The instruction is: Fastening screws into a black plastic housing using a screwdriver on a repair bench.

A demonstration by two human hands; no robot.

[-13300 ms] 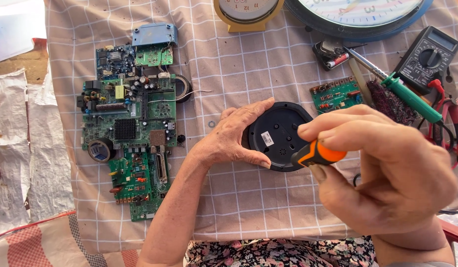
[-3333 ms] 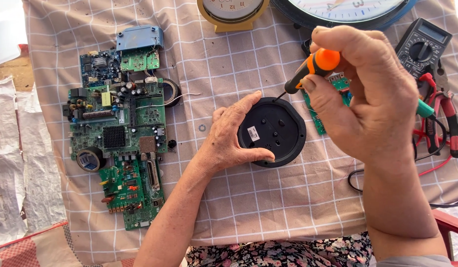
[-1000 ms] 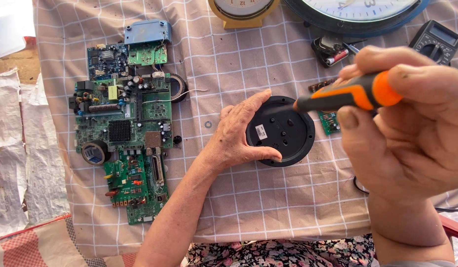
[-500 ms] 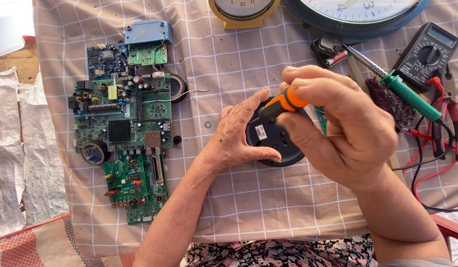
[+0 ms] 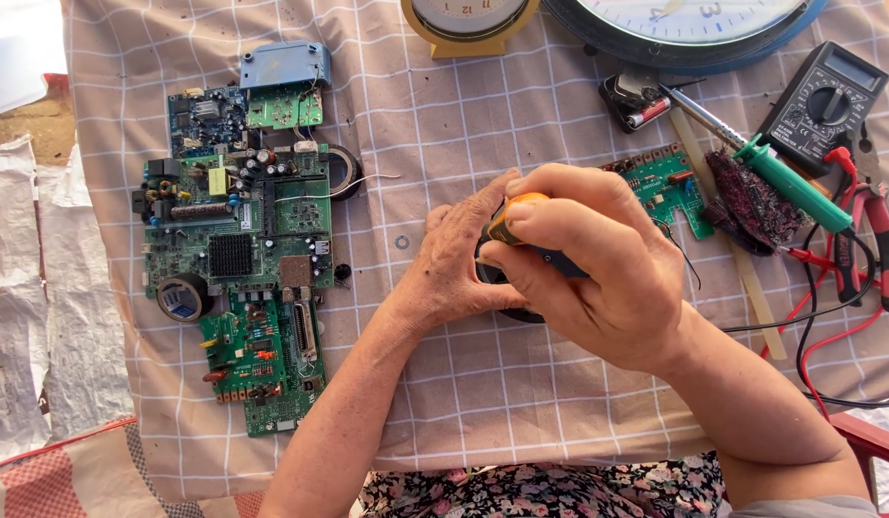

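Green, component-studded circuit boards point(image 5: 238, 249) lie far left on the checked cloth point(image 5: 483, 384). My left hand point(image 5: 454, 264) cups the round black casing point(image 5: 507, 305); my right hand point(image 5: 588, 264), covering most of it, grips an orange-handled screwdriver point(image 5: 511, 216). A green soldering iron point(image 5: 770, 168) lies right.

view: just one, head cam
facing: almost straight down onto the surface point(image 5: 579, 403)
distance: pretty close, hands fill the middle
edges: clocks point(image 5: 468, 17) cut off at the top, lap at the bottom
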